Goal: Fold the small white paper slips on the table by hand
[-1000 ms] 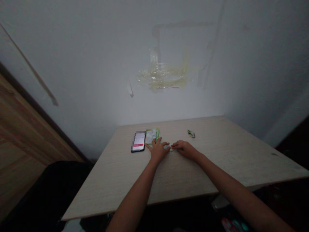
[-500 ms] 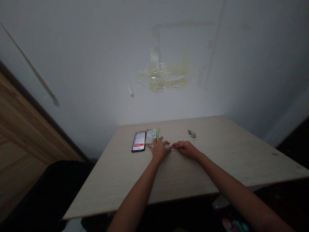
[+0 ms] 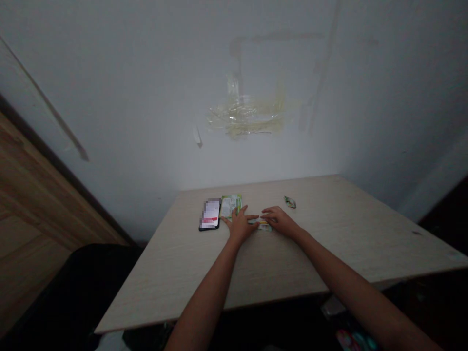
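Observation:
My left hand (image 3: 241,225) lies on the table with its fingers spread, its thumb and index finger at the left end of a small printed packet (image 3: 263,225). Over the packet's right side is my right hand (image 3: 281,221), fingers apart and bent down toward it. The packet lies flat, light with green and orange print, and is partly covered by both hands. Just beyond my left hand rests a green-and-white printed sheet or packet (image 3: 230,204). Left of that sheet is a phone (image 3: 210,214) with its screen lit.
A small crumpled green wrapper (image 3: 290,202) lies farther back on the right of the pale wooden table (image 3: 292,268). The wall (image 3: 146,97) behind carries peeling clear tape (image 3: 252,114). A dark chair-like shape (image 3: 91,278) stands at the left.
My right hand has lifted slightly and its fingers have opened away from the packet, so more of its print shows. My left hand has hardly moved.

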`<state>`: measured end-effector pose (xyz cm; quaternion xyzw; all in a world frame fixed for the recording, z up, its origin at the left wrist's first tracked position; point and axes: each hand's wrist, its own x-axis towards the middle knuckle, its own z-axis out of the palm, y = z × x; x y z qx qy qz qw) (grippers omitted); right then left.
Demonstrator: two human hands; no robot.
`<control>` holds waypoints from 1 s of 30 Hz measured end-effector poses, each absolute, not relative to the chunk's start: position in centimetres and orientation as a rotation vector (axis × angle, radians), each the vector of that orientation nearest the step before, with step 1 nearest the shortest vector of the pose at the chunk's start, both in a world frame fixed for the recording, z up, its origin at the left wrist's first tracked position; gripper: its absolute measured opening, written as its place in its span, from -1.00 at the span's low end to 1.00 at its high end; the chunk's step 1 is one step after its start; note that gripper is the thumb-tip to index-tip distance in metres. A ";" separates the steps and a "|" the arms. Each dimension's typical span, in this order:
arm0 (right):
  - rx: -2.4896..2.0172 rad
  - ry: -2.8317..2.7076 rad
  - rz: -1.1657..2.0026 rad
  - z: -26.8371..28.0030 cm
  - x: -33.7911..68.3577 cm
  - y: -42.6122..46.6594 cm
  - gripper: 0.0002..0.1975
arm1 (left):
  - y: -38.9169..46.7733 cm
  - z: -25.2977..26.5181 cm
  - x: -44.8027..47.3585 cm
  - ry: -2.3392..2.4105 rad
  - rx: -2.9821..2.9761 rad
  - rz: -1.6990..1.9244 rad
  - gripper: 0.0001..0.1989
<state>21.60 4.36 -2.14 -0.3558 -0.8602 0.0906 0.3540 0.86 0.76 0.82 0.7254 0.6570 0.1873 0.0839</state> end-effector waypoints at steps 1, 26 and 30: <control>-0.922 -2.247 0.220 -2.0 21.5 4.3 -0.76 | 0.7 0.9 0.8 1.967 2.162 0.564 -0.65; -0.943 -2.345 0.126 -0.8 20.9 2.3 -0.75 | 0.2 1.5 0.7 1.981 2.188 0.651 -0.76; -0.881 -2.224 0.209 -1.0 21.4 2.8 -0.74 | 0.8 1.2 0.3 1.939 2.191 0.635 -0.79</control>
